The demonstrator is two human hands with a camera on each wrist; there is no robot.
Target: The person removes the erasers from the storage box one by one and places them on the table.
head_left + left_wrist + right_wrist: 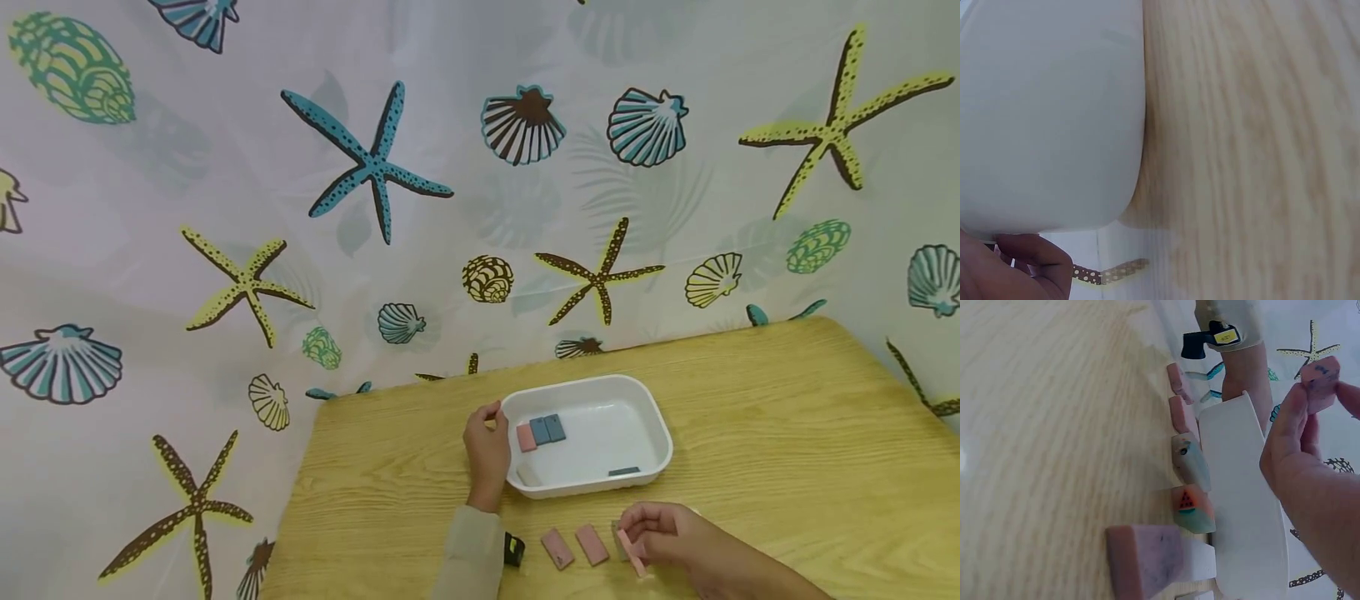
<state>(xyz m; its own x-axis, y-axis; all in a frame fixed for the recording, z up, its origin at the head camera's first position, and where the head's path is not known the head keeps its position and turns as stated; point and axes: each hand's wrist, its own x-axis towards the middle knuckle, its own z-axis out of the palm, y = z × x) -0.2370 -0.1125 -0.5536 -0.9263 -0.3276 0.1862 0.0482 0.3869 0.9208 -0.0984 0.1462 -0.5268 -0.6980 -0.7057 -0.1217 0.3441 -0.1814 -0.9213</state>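
Note:
A white plastic tray [652,400] sits on the table, my left hand [487,454] at its left end. Its fingers and thumb grip the rim; in the left wrist view, a bent finger [1038,256] lies against the tray's edge. In front of the tray, my right hand [667,537] pinches a small pink rectangular block [1320,381] with dark marks on its face. Two more pink blocks [557,548] lie left of that hand. A grey block [618,533] is partly hidden behind it. Inside the tray are a pink block [527,437], two blue-grey blocks [547,430] and a beige one [527,475].
Another dark block [624,472] lies along the tray's front wall. The right wrist view shows several blocks in a row beside the tray, including one with a watermelon picture [1188,501]. A black device [513,550] is on my left wrist. Behind the wooden table [787,400] hangs a seashell-patterned curtain [450,275].

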